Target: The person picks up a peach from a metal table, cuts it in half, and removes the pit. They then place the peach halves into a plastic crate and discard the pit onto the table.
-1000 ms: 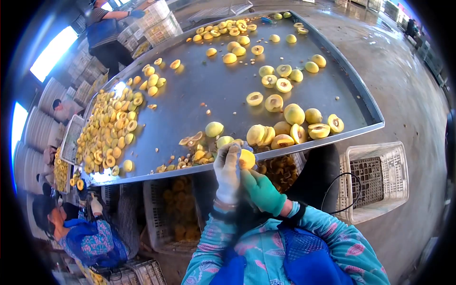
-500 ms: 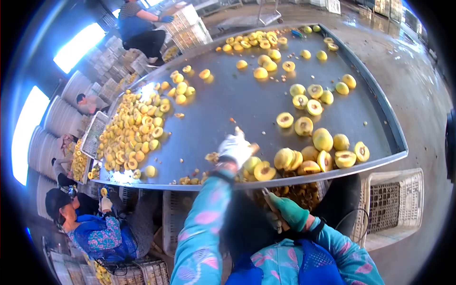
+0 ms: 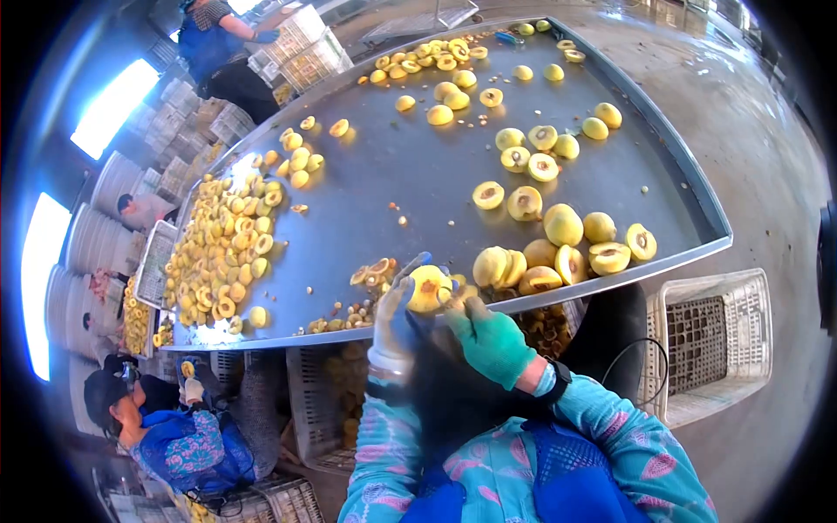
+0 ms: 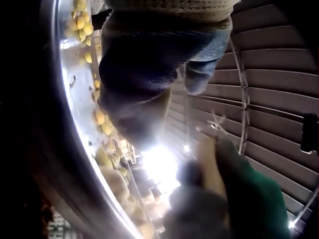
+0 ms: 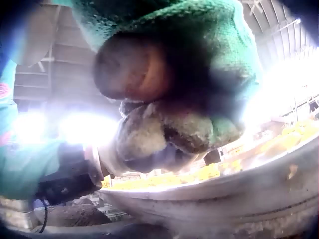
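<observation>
In the head view my left hand [image 3: 392, 318], in a white and blue glove, holds a yellow peach half [image 3: 427, 288] above the table's front edge. Its cut face shows a brownish hollow in the middle. My right hand [image 3: 494, 344], in a green glove, is close against the fruit's right side. It grips a wooden-handled tool, whose rounded brown handle end [image 5: 132, 69] shows in the right wrist view. The tool's tip is hidden at the fruit. Whole peaches and peach halves [image 3: 562, 225] lie just right of my hands, with pits and scraps [image 3: 349, 315] to their left.
The raised-rim metal table [image 3: 366, 187] bears a large heap of peach halves [image 3: 222, 240] at left and more fruit at the back. Plastic crates [image 3: 754, 336] stand below its front edge. Another person [image 3: 179, 427] sits at left, and one stands at the back left.
Half a second ago my left hand reached over the table while my right held the tool lower and apart. Now the left is back with a peach half, and both hands meet at it.
</observation>
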Tool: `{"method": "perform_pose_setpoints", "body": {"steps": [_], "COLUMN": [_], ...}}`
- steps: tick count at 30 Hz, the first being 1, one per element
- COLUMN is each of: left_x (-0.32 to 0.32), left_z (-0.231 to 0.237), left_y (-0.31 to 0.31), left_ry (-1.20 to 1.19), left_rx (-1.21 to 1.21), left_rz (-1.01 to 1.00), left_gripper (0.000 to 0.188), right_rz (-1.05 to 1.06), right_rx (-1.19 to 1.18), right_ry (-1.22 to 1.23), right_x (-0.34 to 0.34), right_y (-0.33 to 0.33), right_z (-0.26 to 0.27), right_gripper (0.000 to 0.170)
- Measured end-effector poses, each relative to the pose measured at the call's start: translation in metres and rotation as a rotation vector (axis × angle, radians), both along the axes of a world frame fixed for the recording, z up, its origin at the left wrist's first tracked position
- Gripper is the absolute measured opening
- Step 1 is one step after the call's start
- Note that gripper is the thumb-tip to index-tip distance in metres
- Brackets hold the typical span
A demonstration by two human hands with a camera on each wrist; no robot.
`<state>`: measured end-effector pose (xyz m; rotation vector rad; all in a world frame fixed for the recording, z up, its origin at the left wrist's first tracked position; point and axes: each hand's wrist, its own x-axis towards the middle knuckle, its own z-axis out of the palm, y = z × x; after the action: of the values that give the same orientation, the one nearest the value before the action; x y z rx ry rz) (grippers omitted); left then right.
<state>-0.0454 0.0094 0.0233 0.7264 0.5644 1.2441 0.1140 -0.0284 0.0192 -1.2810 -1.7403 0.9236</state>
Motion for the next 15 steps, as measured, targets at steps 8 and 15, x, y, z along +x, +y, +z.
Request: {"method": "perform_pose_setpoints", "body": {"steps": [8,15], "left_x": [0.051,0.049], "left_z": [-0.019,-0.014], "left_y": [-0.018,-0.036], "left_ry": [0.508,0.326], "left_rx": [0.007,0.012], "left_rz": [0.578,0.504], "left_gripper": [0.029,0.023], "right_rz": [-0.103,-0.062], "right_rx": [-0.063,-0.028], "right_ry": [0.041,0.381], "right_x": [-0.008,-0.021], "right_y": [-0.017,-0.035], "right_z": [-0.015,-0.025], "right_gripper": [0.03,0.038]}}
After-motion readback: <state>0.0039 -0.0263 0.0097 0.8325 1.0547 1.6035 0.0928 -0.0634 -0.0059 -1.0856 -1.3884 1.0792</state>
